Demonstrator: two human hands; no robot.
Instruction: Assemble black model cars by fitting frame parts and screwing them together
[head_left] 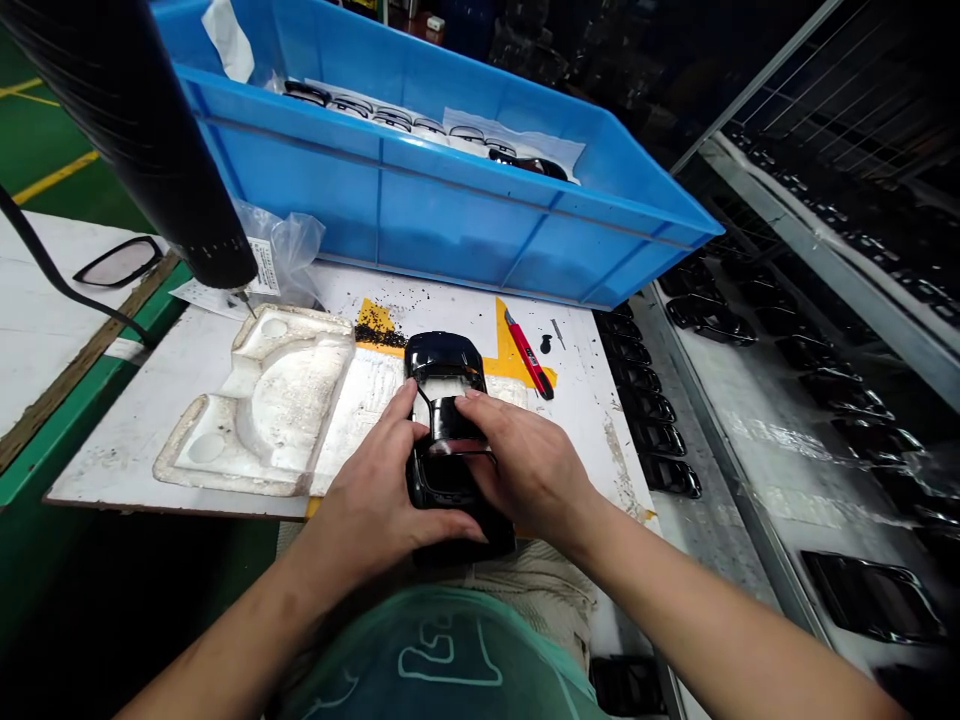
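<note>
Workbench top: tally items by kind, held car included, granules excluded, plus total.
Black model car body: 1
White foam tray: 1
Red utility knife: 1
Small black piece: 1
Metal pin: 1
Plastic bag: 1
Paper slip: 1
Total: 7

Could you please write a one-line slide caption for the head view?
Left hand and right hand grip a glossy black model car beside a white foam tray; blue crate behind.

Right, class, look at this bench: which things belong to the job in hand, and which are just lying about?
Job in hand:
glossy black model car body
left hand
right hand

Lying about:
white moulded foam tray
red utility knife
blue plastic crate
black moulded parts
</note>
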